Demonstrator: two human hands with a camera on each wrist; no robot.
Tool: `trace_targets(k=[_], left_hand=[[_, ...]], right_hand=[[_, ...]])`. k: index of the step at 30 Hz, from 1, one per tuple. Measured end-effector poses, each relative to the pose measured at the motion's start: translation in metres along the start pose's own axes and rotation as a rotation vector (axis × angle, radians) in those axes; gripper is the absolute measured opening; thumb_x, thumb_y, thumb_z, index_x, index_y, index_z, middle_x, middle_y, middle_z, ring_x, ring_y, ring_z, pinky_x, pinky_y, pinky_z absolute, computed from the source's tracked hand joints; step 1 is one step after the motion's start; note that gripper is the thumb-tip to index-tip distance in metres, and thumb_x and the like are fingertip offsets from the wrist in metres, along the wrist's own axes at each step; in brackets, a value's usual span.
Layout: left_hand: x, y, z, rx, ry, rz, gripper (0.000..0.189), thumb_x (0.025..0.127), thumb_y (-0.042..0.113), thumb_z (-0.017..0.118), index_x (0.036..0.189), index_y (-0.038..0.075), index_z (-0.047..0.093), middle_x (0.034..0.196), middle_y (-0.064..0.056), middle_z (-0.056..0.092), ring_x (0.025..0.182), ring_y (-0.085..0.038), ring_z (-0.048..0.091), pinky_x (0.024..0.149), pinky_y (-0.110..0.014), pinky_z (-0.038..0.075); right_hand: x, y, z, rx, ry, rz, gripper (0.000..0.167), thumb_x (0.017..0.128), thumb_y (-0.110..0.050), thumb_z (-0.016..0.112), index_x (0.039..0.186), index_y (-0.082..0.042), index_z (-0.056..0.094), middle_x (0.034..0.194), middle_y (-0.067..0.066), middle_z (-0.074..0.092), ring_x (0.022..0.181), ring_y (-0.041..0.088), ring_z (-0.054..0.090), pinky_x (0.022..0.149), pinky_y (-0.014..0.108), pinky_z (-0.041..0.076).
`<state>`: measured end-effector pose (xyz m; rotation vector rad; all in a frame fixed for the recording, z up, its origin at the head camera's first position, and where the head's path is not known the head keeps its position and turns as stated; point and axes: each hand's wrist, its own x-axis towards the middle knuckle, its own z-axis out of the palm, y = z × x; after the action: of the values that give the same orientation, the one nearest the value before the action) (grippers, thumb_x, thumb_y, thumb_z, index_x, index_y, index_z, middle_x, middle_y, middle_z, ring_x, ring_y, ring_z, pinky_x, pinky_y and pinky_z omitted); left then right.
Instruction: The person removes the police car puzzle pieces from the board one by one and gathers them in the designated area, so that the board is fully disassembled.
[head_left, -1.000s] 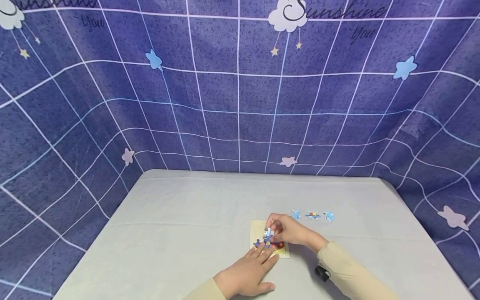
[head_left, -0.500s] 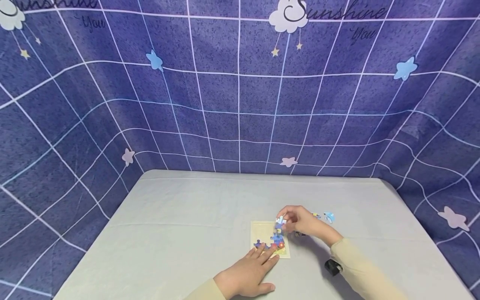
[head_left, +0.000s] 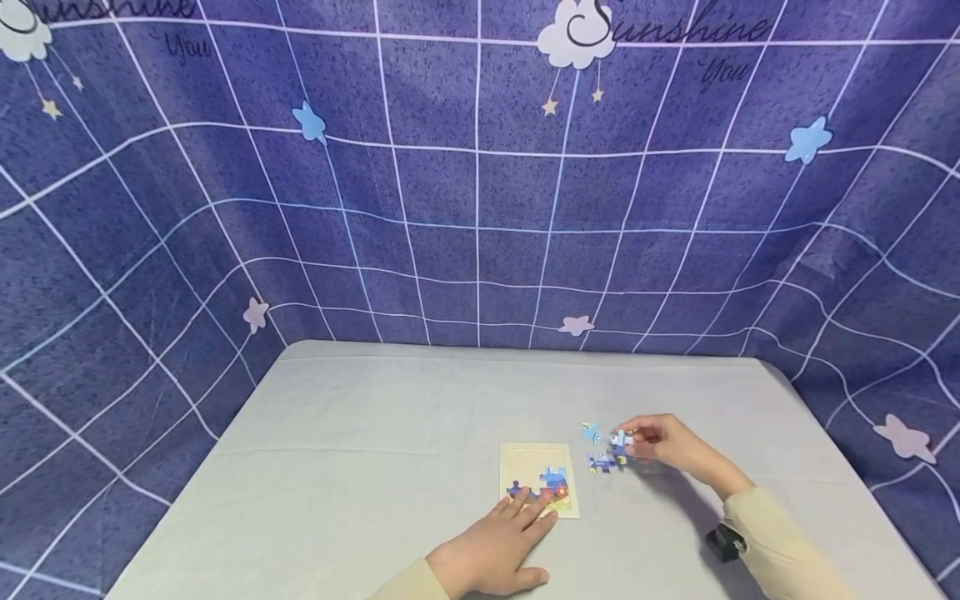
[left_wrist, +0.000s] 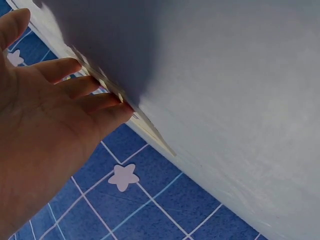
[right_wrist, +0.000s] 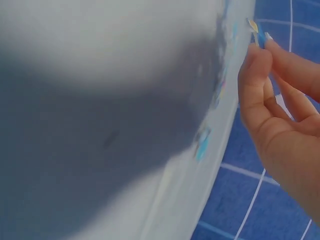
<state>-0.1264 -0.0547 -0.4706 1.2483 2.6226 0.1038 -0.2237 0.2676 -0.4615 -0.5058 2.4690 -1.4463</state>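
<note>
Left fingers (left_wrist: 114, 120) spread, seemingly flat

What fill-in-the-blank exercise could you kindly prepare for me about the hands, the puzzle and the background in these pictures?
1. The left hand touches the puzzle board, while the right hand holds a puzzle ____.
2. In the head view, the loose pieces lie to the ____ of the board.
3. The hanging cloth behind the table shows clouds and five-pointed ____.

Missing words: piece; right; stars.

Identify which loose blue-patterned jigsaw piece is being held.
The blue-and-white jigsaw piece pinched by the right hand; other visible loose pieces lie on the grey table.
</note>
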Motion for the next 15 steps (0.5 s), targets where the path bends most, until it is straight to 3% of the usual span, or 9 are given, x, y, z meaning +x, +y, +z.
trace_targets(k=[2,9,15], left_hand=[[0.001,-0.001,0.001,0.0,0.001,0.0,0.071,0.095,0.057,0.045,0.151,0.016,0.032,0.159,-0.007,0.022,0.144,-0.032,0.022,0.112,-0.043,0.03],[0.001,-0.002,0.002,-0.012,0.001,0.006,0.07,0.095,0.056,0.045,0.151,0.016,0.033,0.159,-0.007,0.022,0.144,-0.032,0.022,0.112,-0.043,0.03],[0.0,-0.001,0.0,-0.02,0.001,0.015,0.07,0.096,0.055,0.046,0.151,0.014,0.033,0.159,-0.008,0.022,0.144,-0.032,0.022,0.112,-0.044,0.03]], right_hand=[[-0.005,0.004,-0.004,-0.021,0.009,0.009,0.036,0.082,0.0,0.069,0.115,0.013,0.061,0.083,0.014,0.065,0.07,0.011,0.059,0.063,0.028,0.055],[-0.013,0.017,-0.008,0.065,-0.034,0.058,0.036,0.081,0.005,0.068,0.112,0.02,0.056,0.082,0.012,0.063,0.068,0.01,0.06,0.065,0.029,0.057],[-0.011,0.02,-0.004,-0.003,-0.016,-0.016,0.027,0.078,0.009,0.067,0.1,0.021,0.059,0.078,0.013,0.063,0.062,0.005,0.056,0.057,0.024,0.054]])
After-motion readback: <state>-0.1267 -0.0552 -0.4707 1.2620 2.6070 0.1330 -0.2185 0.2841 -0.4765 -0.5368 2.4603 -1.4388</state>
